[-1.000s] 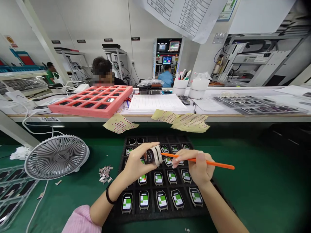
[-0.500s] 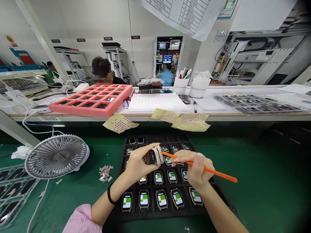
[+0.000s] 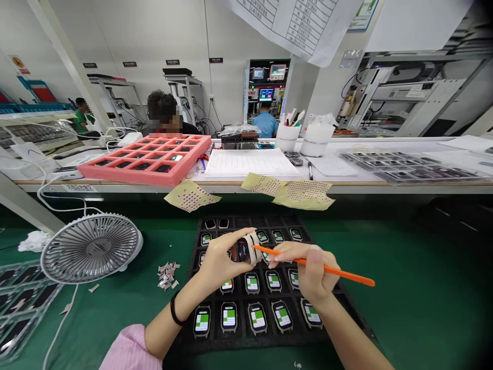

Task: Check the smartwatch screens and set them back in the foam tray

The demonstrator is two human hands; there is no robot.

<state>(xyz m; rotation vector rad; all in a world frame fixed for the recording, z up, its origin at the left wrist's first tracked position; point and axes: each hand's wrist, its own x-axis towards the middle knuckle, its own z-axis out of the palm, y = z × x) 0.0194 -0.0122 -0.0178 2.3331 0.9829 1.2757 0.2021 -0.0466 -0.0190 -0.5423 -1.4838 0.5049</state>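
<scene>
My left hand grips a smartwatch body between thumb and fingers, above the black tray. Its pale side edge faces right. In my right hand is a thin orange stick, held like a pen. The stick's left tip touches or nearly touches the watch's side edge; which one cannot be made out. Below both hands lies a black foam tray with several watches in its cells. Most of them, such as the watch in the front row, have lit green and white screens.
A grey fan stands at left, with small scraps beside it. Clear trays sit at the left edge. On the shelf are a pink foam tray, papers and a pen cup. Yellow sticker sheets hang from its edge.
The orange stick's tip has shifted slightly left and down along the watch's edge. The watch has turned a little in my left hand. The view has moved very slightly.
</scene>
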